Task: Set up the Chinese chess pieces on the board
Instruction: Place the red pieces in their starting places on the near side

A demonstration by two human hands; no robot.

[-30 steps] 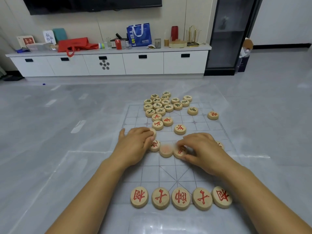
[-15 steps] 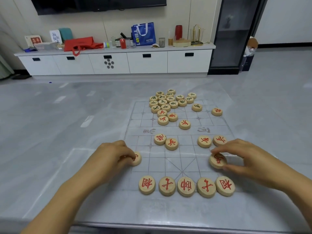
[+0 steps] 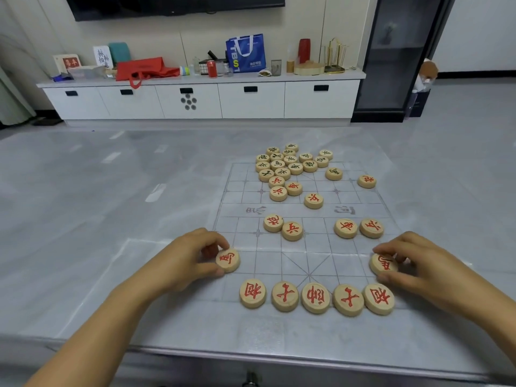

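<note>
A red-lettered piece (image 3: 228, 260) was pinched by the left hand (image 3: 186, 261) at the near left edge of the board (image 3: 268, 247), fingers curled round it. Over on the right edge, a second red piece (image 3: 383, 264) was gripped by the right hand (image 3: 413, 265) the same way. Five red pieces (image 3: 316, 298) were lined up along the near row between the two hands. Further up, four more red ones were parked mid-board, and a jumbled pile (image 3: 287, 163) was left at the far end.
</note>
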